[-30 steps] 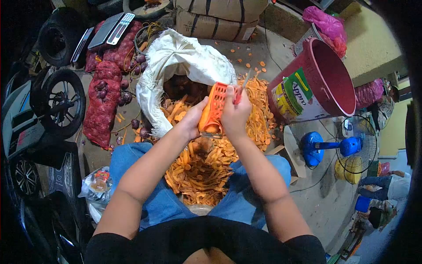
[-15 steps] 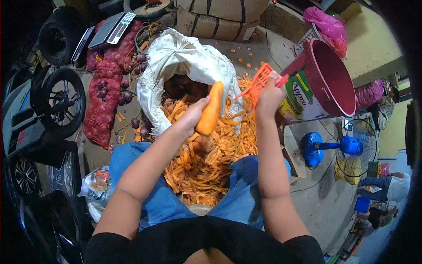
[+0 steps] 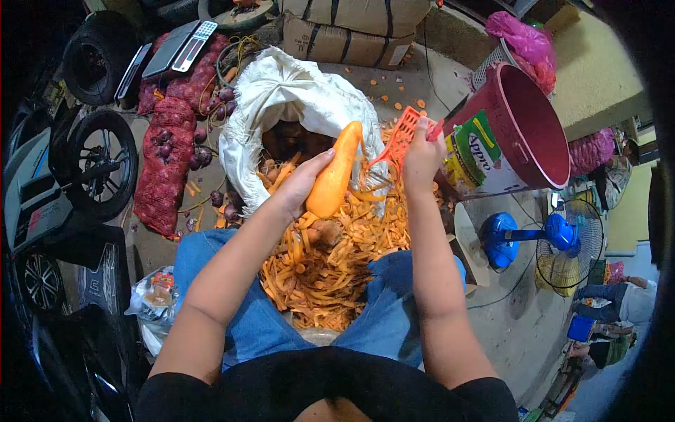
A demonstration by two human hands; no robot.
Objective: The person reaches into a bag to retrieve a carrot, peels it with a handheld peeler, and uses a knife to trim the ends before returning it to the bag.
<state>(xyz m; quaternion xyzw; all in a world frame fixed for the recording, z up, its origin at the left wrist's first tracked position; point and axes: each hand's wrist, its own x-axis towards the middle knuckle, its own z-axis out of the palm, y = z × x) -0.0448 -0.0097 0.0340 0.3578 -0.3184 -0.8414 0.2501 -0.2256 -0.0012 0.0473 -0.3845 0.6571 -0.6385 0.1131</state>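
My left hand (image 3: 301, 184) is wrapped round the lower part of a large, smooth orange carrot (image 3: 339, 170), its narrow end pointing up and away. In my right hand (image 3: 423, 160) is a red plastic peeler (image 3: 403, 136) with a slotted body, held just right of the carrot. A strip of peel hangs between the two. Beneath my hands lies a heap of orange peelings (image 3: 327, 278) between my knees. Behind the carrot, a white woven sack (image 3: 341, 88) gapes open, with carrots partly visible in its shadowed mouth.
A tilted red bucket (image 3: 496, 105) stands close to my right hand, with a blue fan (image 3: 500, 239) nearer me. To the left are red net bags of onions (image 3: 165, 169), a scale (image 3: 171, 49) and a wheel (image 3: 102, 165). Strapped cartons (image 3: 344, 49) sit at the back.
The peeler has shifted slightly left and nearer me, and turned more upright. The carrot has moved slightly, its tip rising and leaning a little more to the right.
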